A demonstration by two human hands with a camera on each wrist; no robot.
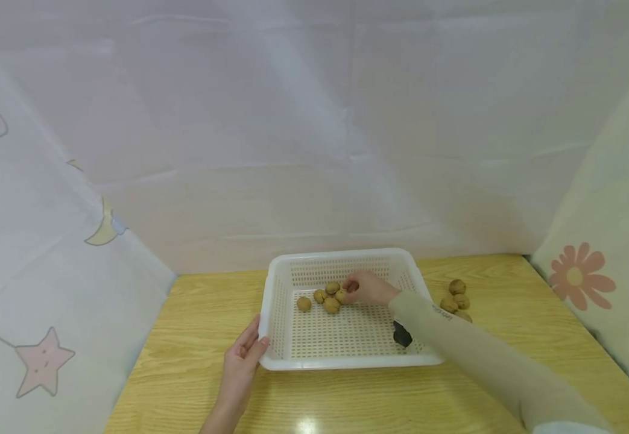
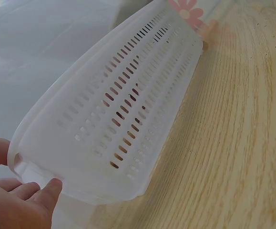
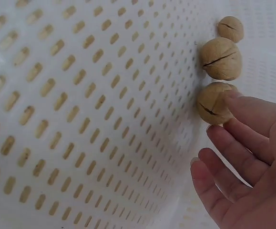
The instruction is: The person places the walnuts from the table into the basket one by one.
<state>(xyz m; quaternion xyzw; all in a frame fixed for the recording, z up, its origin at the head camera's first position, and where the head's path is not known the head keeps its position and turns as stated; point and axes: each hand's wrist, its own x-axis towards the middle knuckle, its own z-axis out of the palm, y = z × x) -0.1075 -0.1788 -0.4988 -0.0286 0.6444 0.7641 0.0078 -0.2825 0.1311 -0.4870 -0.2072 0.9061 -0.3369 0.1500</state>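
Observation:
A white plastic basket [image 1: 347, 363] with slotted walls and floor stands on the wooden table. My left hand [image 1: 242, 360] grips its left rim, thumb on top; the left wrist view shows the fingers around the rim's corner. Inside the basket, my right hand [image 1: 369, 287] pinches a walnut [image 3: 215, 102] between thumb and fingers, close over the basket floor. Beside it lie several more walnuts [image 1: 331, 305], among them a cracked walnut [image 3: 222, 58] next to the pinched one. A lone walnut [image 1: 304, 304] sits farther left in the basket.
Several walnuts [image 1: 458, 287] lie on the table [image 1: 195, 337] right of the basket, partly behind the right sleeve [image 1: 471, 343]. A small black object [image 1: 402, 333] shows below the right forearm. Pale cloth [image 1: 314, 150] hangs behind the table and at both sides.

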